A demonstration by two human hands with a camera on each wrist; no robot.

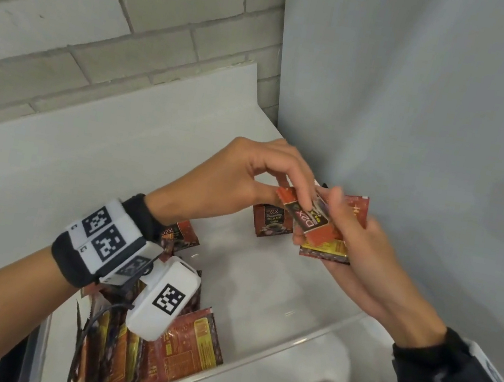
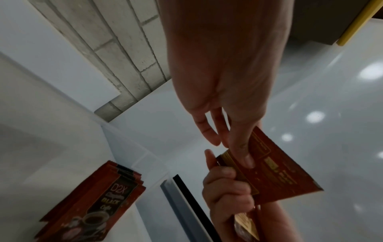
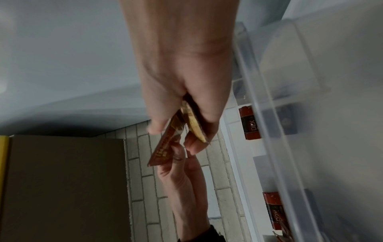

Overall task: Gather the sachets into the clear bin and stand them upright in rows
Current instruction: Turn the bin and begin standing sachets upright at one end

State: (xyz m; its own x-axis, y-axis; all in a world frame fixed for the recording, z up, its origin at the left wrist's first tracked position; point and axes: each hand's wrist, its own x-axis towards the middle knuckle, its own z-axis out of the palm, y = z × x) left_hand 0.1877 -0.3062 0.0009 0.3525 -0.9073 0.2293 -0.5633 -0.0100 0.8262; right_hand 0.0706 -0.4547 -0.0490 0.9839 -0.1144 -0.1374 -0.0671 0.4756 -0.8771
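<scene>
Wrist-worn white camera housings with black square markers (image 1: 164, 299) are sitting nearest the lens in the head view, strapped on by black bands. Beneath them, the clear plastic bin (image 1: 266, 353) is resting on the white desk (image 1: 48, 163), which is running along a pale brick wall (image 1: 90, 13). A row of red and gold coffee sachets (image 1: 150, 350) is standing roughly upright against the bin's near-left end, and one more dark sachet labelled D2X (image 1: 270, 224) is leaning at the far side of the bin.

Above the bin, the right hand (image 1: 356, 258) is gripping a small stack of red sachets (image 1: 328, 247), fingers curled around it. The left hand (image 1: 235, 184) is pinching a single red and black sachet (image 1: 305, 214) between thumb and fingertips, holding it tilted across the top of that stack and touching it. A brown cardboard box with a yellow edge (image 3: 62, 188) is showing in the right wrist view.
</scene>
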